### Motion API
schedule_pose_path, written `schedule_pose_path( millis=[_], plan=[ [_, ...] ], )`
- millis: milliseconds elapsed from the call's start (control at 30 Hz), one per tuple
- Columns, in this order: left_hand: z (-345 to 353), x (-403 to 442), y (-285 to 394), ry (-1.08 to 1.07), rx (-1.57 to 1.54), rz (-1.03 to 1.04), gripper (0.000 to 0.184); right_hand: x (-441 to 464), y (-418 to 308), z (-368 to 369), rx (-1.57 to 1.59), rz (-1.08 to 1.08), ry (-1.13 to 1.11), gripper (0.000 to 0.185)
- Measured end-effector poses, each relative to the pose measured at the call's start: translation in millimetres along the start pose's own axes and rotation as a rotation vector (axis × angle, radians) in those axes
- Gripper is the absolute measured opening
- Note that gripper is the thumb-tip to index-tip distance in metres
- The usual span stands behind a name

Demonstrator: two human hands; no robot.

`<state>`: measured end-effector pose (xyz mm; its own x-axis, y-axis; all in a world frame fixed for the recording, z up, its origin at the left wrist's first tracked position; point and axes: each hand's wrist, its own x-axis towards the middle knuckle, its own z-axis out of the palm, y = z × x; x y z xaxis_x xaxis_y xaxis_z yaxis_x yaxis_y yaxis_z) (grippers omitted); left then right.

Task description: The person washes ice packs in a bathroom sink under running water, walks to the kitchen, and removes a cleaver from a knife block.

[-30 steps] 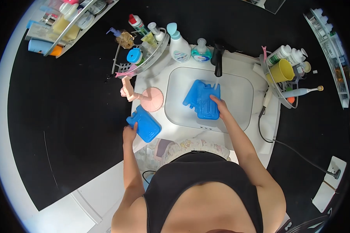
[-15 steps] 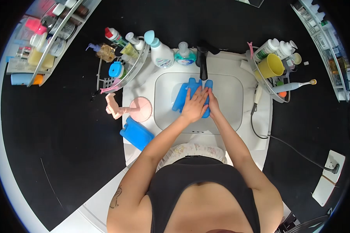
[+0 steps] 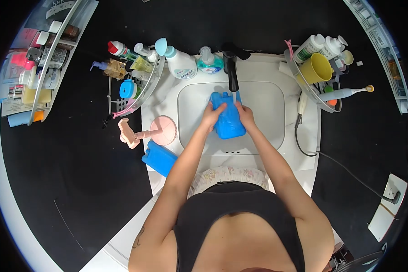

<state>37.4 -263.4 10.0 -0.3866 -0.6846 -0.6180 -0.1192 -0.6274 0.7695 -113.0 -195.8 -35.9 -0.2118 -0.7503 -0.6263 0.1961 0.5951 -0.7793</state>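
A blue ice pack (image 3: 230, 120), wet and glossy, is held over the sink (image 3: 269, 131) below the black faucet (image 3: 232, 77). My left hand (image 3: 211, 116) grips its left side, with the thumb lying over its face. On the opposite side my right hand (image 3: 245, 116) is closed round the edge. A strip of blue (image 3: 238, 96) shows above the right hand; whether it belongs to a second pack I cannot tell. Another blue ice pack (image 3: 159, 157) lies on the counter at the left, partly hidden by my left forearm.
A pink stand (image 3: 163, 130) is left of the sink. Behind are a spray bottle (image 3: 181, 63) and a green soap bottle (image 3: 210, 62). Corner racks hold toiletries, a yellow cup (image 3: 316, 68) and an electric toothbrush (image 3: 344, 94). A cord (image 3: 344, 174) runs to the outlet at right.
My left hand has moved from lying flat across the blue ice pack to gripping its left side. The pack's broad face now shows between both hands. The view has shifted slightly.
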Motion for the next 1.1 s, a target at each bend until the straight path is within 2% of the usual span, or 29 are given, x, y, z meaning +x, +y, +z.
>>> schedule_pose_path(
  millis=[33,133,200,333,433,467,567,667,733,833,1000,1100],
  plan=[
    [2,-6,1,-0.014,0.037,0.069,0.074,1,-1,4,0.006,0.003,0.002,0.059],
    [2,-12,-1,-0.113,0.226,0.166,0.072,2,-9,22,-0.11,-0.286,0.329,0.06],
    [3,-13,-2,-0.159,0.319,0.222,0.071,17,-3,18,-0.135,-0.317,0.327,0.058],
    [11,-14,-3,-0.064,0.321,0.315,0.058,19,-13,17,-0.245,-0.368,0.363,0.051],
    [26,-21,13,0.277,0.401,0.25,0.044,-1,-41,21,-0.387,-0.349,0.421,0.048],
    [26,-18,11,0.272,0.401,0.249,0.044,-10,-50,22,-0.416,-0.336,0.409,0.046],
    [16,5,-2,0.449,0.213,0.145,0.044,-28,-60,33,-0.468,-0.308,0.388,0.044],
    [11,15,-5,0.466,0.197,0.108,0.047,-36,-53,39,-0.414,-0.612,0.48,0.044],
    [8,21,-9,0.48,0.196,0.086,0.05,-38,-51,38,-0.423,-0.586,0.461,0.045],
    [12,23,0,0.517,0.31,0.193,0.05,-39,-55,38,-0.44,-0.55,0.423,0.048],
    [24,-16,5,0.471,0.471,0.296,0.048,-13,-39,26,-0.357,-0.397,0.46,0.042],
    [26,-33,-10,-0.002,0.124,0.403,0.057,15,-31,8,-0.251,-0.303,0.472,0.041]
  ],
)
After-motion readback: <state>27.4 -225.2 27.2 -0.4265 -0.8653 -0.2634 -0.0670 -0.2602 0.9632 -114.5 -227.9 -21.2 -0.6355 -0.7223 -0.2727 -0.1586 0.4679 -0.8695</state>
